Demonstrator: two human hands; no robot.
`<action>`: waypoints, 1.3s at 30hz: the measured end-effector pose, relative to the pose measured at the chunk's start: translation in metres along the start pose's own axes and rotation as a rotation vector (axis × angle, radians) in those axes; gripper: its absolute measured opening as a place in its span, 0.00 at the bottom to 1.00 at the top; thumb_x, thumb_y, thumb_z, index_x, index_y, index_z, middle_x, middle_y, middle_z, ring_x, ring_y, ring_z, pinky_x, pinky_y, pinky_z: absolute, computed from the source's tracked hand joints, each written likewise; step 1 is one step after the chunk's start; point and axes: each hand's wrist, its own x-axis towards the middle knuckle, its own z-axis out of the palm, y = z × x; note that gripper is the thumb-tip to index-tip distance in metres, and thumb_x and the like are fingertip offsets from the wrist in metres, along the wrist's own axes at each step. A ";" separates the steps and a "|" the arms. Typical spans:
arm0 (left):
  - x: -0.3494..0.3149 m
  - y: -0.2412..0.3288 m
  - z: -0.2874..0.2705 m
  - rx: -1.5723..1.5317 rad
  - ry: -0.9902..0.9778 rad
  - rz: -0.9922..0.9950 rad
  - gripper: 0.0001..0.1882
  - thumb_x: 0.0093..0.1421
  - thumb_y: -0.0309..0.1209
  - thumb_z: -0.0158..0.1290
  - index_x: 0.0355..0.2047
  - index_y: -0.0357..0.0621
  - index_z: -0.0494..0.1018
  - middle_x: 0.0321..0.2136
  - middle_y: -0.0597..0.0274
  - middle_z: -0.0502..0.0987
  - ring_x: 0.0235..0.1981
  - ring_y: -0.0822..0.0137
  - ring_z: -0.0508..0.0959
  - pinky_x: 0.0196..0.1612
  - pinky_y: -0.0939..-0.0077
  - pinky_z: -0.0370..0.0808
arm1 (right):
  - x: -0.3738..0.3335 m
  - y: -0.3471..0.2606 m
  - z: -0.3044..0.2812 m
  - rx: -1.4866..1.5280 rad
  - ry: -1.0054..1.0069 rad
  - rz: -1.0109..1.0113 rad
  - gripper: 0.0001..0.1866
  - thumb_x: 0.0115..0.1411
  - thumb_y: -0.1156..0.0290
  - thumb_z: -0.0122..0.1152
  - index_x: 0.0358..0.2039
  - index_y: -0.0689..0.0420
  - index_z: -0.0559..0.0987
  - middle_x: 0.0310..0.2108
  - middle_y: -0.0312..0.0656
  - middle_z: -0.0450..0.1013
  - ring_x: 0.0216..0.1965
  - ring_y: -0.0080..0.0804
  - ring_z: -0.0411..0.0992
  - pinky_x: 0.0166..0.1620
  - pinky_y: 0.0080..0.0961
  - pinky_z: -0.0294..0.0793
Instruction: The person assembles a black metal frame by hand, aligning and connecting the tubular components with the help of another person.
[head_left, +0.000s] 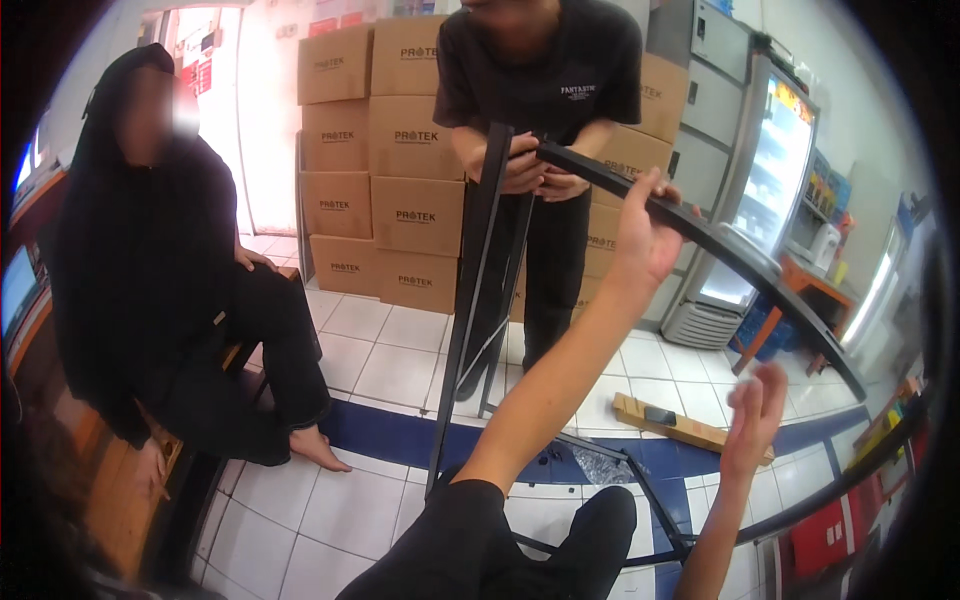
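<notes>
My left hand (648, 232) is raised ahead and closed round a long black bar (745, 258), which slants from the middle down to the right. My right hand (757, 410) is held up below that bar, fingers stretched and slightly blurred, with nothing in it. The bar's far end meets the top of a black upright frame (470, 310). There, a co-worker's hands (540, 172) are at the joint; how the parts connect is hidden by the fingers. Black lower rails (655, 505) of the frame stand near my knees.
A person in black (150, 270) sits on a wooden bench at left. Stacked cardboard boxes (418, 215) stand behind the co-worker. A clear plastic bag (610, 462), small black parts and a long narrow carton (690, 428) lie on the tiles. A glass-door fridge (755, 190) stands at right.
</notes>
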 end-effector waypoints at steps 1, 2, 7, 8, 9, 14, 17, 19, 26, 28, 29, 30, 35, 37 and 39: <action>0.000 0.002 0.001 -0.003 0.012 0.013 0.09 0.65 0.32 0.56 0.29 0.53 0.67 0.25 0.76 0.67 0.33 0.76 0.74 0.51 0.51 0.68 | 0.014 -0.004 0.009 0.228 -0.073 0.073 0.25 0.67 0.56 0.59 0.58 0.57 0.66 0.52 0.42 0.65 0.43 0.25 0.65 0.49 0.22 0.66; 0.001 0.003 0.002 -0.011 0.023 0.022 0.09 0.65 0.31 0.56 0.29 0.53 0.67 0.25 0.76 0.67 0.33 0.76 0.74 0.51 0.51 0.68 | 0.029 -0.008 0.016 0.450 -0.145 0.145 0.31 0.67 0.51 0.58 0.63 0.56 0.64 0.59 0.44 0.64 0.46 0.27 0.68 0.50 0.22 0.68; 0.001 0.010 0.005 0.028 0.033 0.068 0.08 0.63 0.32 0.57 0.30 0.54 0.68 0.26 0.75 0.68 0.34 0.76 0.74 0.51 0.53 0.67 | 0.097 0.007 0.023 0.727 -0.200 0.072 0.31 0.71 0.50 0.50 0.66 0.56 0.63 0.61 0.46 0.66 0.58 0.36 0.68 0.54 0.24 0.72; 0.001 0.008 0.006 0.029 0.045 0.078 0.08 0.63 0.32 0.58 0.31 0.54 0.68 0.26 0.75 0.68 0.34 0.76 0.74 0.51 0.53 0.66 | 0.104 0.005 0.023 0.735 -0.219 0.056 0.30 0.71 0.51 0.49 0.66 0.56 0.63 0.59 0.46 0.67 0.60 0.37 0.68 0.55 0.25 0.73; 0.002 0.006 0.006 0.030 0.058 0.087 0.08 0.63 0.32 0.58 0.31 0.54 0.68 0.26 0.76 0.69 0.34 0.76 0.74 0.50 0.53 0.66 | 0.108 -0.002 0.025 0.705 -0.189 0.060 0.27 0.73 0.54 0.47 0.65 0.57 0.64 0.56 0.46 0.70 0.60 0.38 0.68 0.56 0.25 0.72; 0.011 0.007 0.003 0.019 0.037 0.071 0.10 0.62 0.34 0.59 0.35 0.59 0.66 0.29 0.77 0.68 0.35 0.77 0.72 0.51 0.54 0.63 | 0.119 0.003 0.025 0.657 -0.136 0.042 0.26 0.72 0.56 0.48 0.63 0.61 0.65 0.54 0.48 0.71 0.58 0.38 0.70 0.59 0.27 0.72; 0.017 0.002 -0.001 0.062 0.039 0.099 0.11 0.61 0.35 0.59 0.36 0.61 0.66 0.30 0.77 0.68 0.35 0.77 0.72 0.51 0.55 0.61 | 0.119 0.011 0.022 0.682 -0.129 0.081 0.26 0.73 0.56 0.48 0.62 0.61 0.65 0.53 0.48 0.72 0.58 0.38 0.70 0.59 0.28 0.72; 0.021 -0.002 -0.003 0.073 0.042 0.099 0.11 0.61 0.35 0.60 0.35 0.61 0.67 0.29 0.78 0.68 0.36 0.77 0.72 0.51 0.55 0.61 | 0.120 0.018 0.019 0.707 -0.133 0.095 0.26 0.73 0.56 0.48 0.62 0.61 0.66 0.54 0.48 0.72 0.59 0.38 0.70 0.60 0.28 0.72; 0.020 -0.011 -0.003 0.042 0.074 0.111 0.12 0.60 0.34 0.62 0.35 0.64 0.67 0.28 0.80 0.69 0.37 0.78 0.73 0.51 0.56 0.60 | 0.129 0.020 0.011 0.691 -0.140 0.120 0.26 0.72 0.58 0.50 0.63 0.62 0.67 0.57 0.47 0.71 0.59 0.35 0.69 0.59 0.26 0.70; 0.020 -0.011 -0.005 0.030 0.070 0.120 0.12 0.60 0.34 0.62 0.35 0.64 0.67 0.28 0.80 0.69 0.38 0.78 0.73 0.52 0.55 0.60 | 0.132 0.018 0.010 0.686 -0.161 0.123 0.26 0.72 0.58 0.50 0.62 0.62 0.67 0.57 0.46 0.71 0.58 0.35 0.70 0.59 0.26 0.70; 0.019 -0.012 -0.006 0.023 0.070 0.120 0.12 0.60 0.34 0.62 0.35 0.64 0.67 0.28 0.79 0.69 0.38 0.78 0.73 0.52 0.55 0.59 | 0.136 0.023 0.007 0.691 -0.173 0.130 0.25 0.72 0.58 0.50 0.62 0.62 0.68 0.57 0.46 0.71 0.58 0.35 0.70 0.59 0.26 0.70; 0.019 -0.012 -0.008 0.018 0.072 0.120 0.12 0.60 0.34 0.62 0.35 0.64 0.67 0.29 0.79 0.69 0.39 0.78 0.73 0.52 0.55 0.59 | 0.139 0.027 0.004 0.697 -0.185 0.138 0.25 0.72 0.58 0.50 0.61 0.62 0.68 0.56 0.46 0.71 0.58 0.35 0.70 0.59 0.26 0.70; 0.016 -0.011 -0.009 0.028 0.064 0.119 0.11 0.61 0.35 0.62 0.34 0.62 0.68 0.29 0.78 0.70 0.39 0.77 0.73 0.53 0.54 0.59 | 0.139 0.032 0.001 0.718 -0.216 0.139 0.24 0.73 0.58 0.47 0.60 0.63 0.68 0.54 0.50 0.73 0.58 0.37 0.71 0.59 0.27 0.73; 0.012 -0.010 -0.010 0.029 0.066 0.115 0.10 0.61 0.35 0.61 0.33 0.61 0.68 0.30 0.78 0.70 0.40 0.77 0.73 0.54 0.53 0.60 | 0.137 0.032 0.002 0.714 -0.207 0.150 0.24 0.73 0.58 0.46 0.60 0.63 0.68 0.54 0.50 0.73 0.58 0.37 0.71 0.59 0.27 0.73; 0.010 -0.009 -0.009 0.032 0.056 0.103 0.10 0.62 0.35 0.61 0.33 0.59 0.68 0.30 0.77 0.70 0.40 0.77 0.73 0.54 0.53 0.60 | 0.134 0.027 0.003 0.706 -0.168 0.178 0.24 0.73 0.58 0.46 0.60 0.62 0.68 0.54 0.50 0.73 0.58 0.37 0.71 0.59 0.27 0.73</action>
